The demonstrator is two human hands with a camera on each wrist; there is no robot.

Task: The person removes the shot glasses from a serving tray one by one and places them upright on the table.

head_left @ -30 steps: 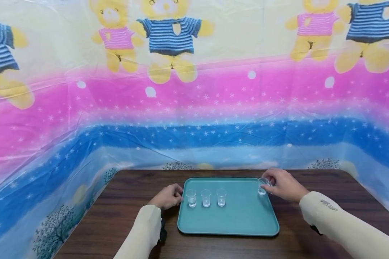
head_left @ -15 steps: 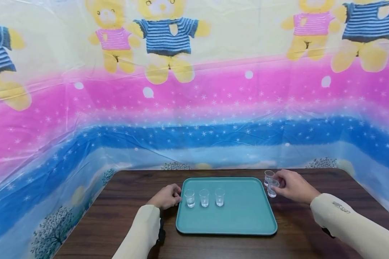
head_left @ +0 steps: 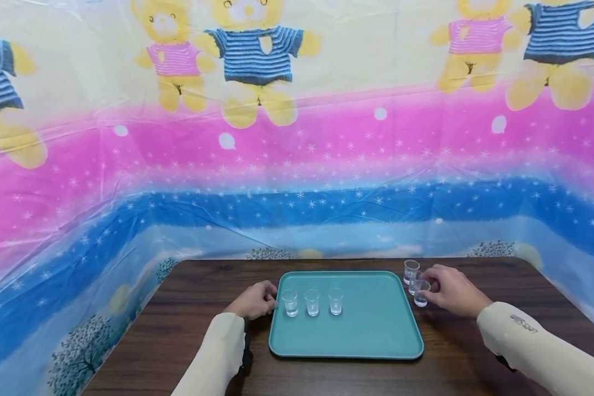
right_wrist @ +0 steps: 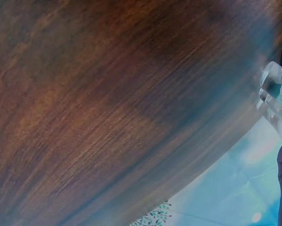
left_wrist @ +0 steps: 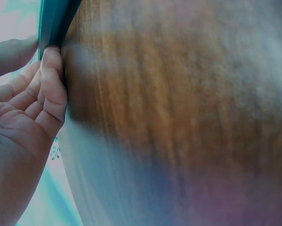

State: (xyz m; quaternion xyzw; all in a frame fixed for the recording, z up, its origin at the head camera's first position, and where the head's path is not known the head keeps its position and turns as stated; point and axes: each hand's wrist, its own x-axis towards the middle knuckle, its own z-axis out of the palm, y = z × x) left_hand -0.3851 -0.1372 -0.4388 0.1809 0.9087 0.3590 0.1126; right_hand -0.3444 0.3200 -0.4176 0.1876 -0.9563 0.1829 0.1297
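On the green tray [head_left: 366, 335] three small clear glasses stand in a row: a left glass [head_left: 290, 303], a middle glass [head_left: 312, 303] and a right glass [head_left: 335, 302], each with a little clear liquid low down or a thick base. My left hand [head_left: 254, 300] pinches the tray's left rim, thumb on one side and fingers on the other in the left wrist view. Beyond the tray's right edge, my right hand [head_left: 457, 291] pinches a small clear glass [head_left: 420, 300] close over the table. Two like glasses stand right behind it, a back glass [head_left: 411, 271] and a partly hidden one [head_left: 413, 285].
The dark wood table [head_left: 178, 330] carries the tray near its middle. A printed cloth with bears and snowflakes [head_left: 297, 165] hangs along the table's back and sides. In the right wrist view the table's edge curves past the glasses [right_wrist: 272, 84].
My right hand has carried its glass from over the tray's right edge out to the table, then slightly nearer me, uncovering two glasses behind. My left hand stays at the rim.
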